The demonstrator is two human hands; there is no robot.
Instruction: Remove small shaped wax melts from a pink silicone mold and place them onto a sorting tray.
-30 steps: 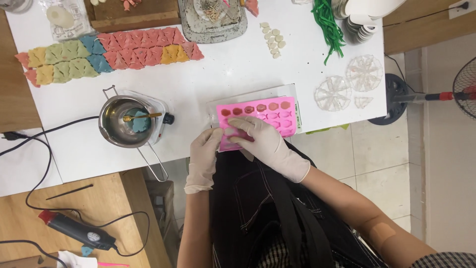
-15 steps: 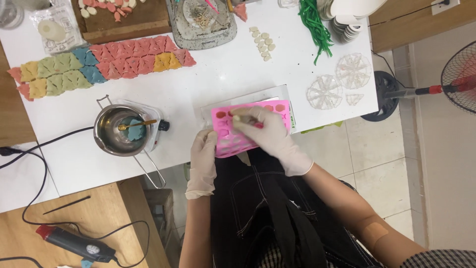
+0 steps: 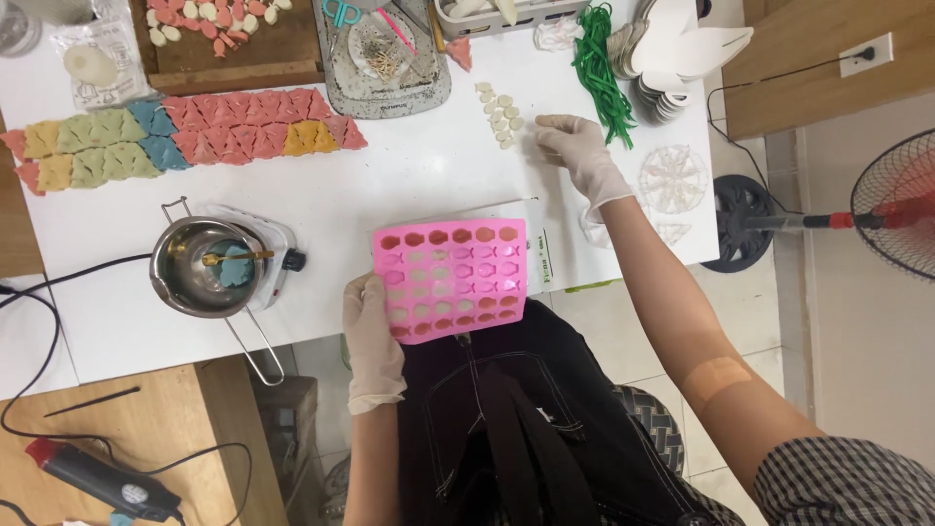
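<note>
A pink silicone mould (image 3: 450, 278) with many small cavities lies at the near edge of the white table (image 3: 390, 185). My left hand (image 3: 371, 329), in a white glove, grips the mould's left edge. My right hand (image 3: 577, 148), also gloved, reaches far across the table, its fingertips at a cluster of small cream-coloured pieces (image 3: 501, 115). Whether it pinches one of them is hard to tell.
A steel pot (image 3: 200, 268) with blue wax and a spoon sits on a small heater at the left. Rows of coloured triangular pieces (image 3: 175, 141), a wooden board (image 3: 229, 44), a grey tray (image 3: 388, 58), green strips (image 3: 599, 68) and white lacy discs (image 3: 670, 177) lie about. A fan (image 3: 891, 205) stands right.
My right hand has left the mould and reached out to the cream pieces at the far side. The left hand stays on the mould's left edge. The camera view shifted closer.
</note>
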